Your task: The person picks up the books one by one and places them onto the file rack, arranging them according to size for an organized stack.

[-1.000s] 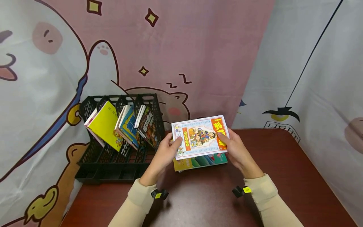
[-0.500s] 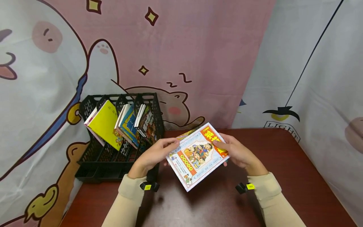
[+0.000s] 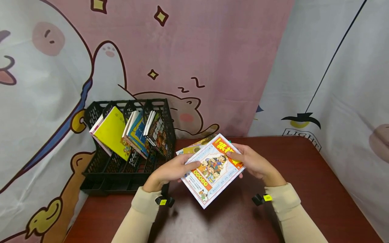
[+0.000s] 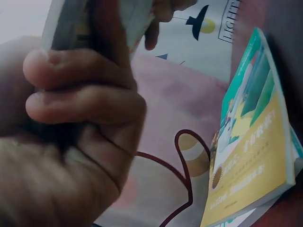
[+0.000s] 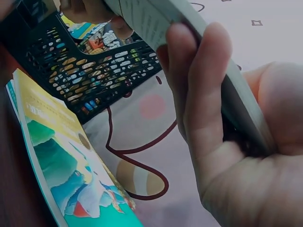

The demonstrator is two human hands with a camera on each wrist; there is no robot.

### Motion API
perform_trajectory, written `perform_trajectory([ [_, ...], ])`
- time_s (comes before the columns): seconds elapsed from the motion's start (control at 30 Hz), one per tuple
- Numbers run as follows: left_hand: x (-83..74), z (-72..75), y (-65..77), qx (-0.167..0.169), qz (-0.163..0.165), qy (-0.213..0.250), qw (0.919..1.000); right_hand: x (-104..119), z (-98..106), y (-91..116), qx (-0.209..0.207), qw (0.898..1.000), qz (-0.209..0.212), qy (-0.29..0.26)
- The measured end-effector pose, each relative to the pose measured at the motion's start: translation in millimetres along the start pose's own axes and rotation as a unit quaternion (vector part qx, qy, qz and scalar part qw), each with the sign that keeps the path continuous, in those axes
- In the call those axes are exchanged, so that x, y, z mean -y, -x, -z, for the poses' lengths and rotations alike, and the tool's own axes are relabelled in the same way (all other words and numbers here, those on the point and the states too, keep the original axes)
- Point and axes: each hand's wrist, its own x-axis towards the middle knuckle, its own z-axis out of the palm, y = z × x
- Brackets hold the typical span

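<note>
Both hands hold a white-bordered book (image 3: 212, 170) with cartoon figures and a red-and-yellow title strip, its cover facing up and turned at a slant. My left hand (image 3: 173, 170) grips its left side, thumb on the cover and fingers beneath. At the upper right edge my right hand (image 3: 253, 163) pinches it, thumb across the title strip. In the left wrist view, curled fingers (image 4: 85, 101) wrap the book's edge. Behind and below it, a yellow-and-green book (image 4: 248, 161) lies on the table with another under it; in the head view the held book hides most of them.
On the left of the brown table (image 3: 304, 189) stands a black divided file rack (image 3: 121, 182). Inside it lean a yellow book (image 3: 112, 133), blue-covered books (image 3: 138, 133) and dark-covered books (image 3: 159, 135). A cartoon-print curtain (image 3: 212, 50) hangs behind.
The held book has turned from nearly level to a slant and come a little nearer. Over the last half second, my left thumb has slid farther onto the cover.
</note>
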Motion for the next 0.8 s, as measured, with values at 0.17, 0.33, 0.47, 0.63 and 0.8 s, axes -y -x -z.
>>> perform_trajectory([
  [0.17, -2.8, -4.4, -3.8, -0.036, -0.016, 0.012, 0.9991, 0.6, 3.9, -1.9, -0.066, 0.998, -0.001, -0.004],
  [0.33, -7.7, -5.1, -2.0, -0.065, -0.053, 0.036, 0.9958, 3.9, 5.9, -1.8, -0.121, 0.992, -0.001, -0.037],
  [0.47, -10.0, -6.8, -1.1, -0.099, -0.069, 0.035, 0.9921, 6.0, 4.3, -2.0, -0.131, 0.989, 0.004, -0.065],
  [0.63, -12.8, -14.4, -3.3, -0.172, -0.072, 0.039, 0.9816, 5.4, -4.3, -5.3, -0.124, 0.989, 0.005, -0.079],
  [0.8, -17.1, -30.0, -11.1, -0.268, -0.075, 0.072, 0.9578, 3.8, -24.1, -10.2, -0.107, 0.992, -0.007, -0.072],
])
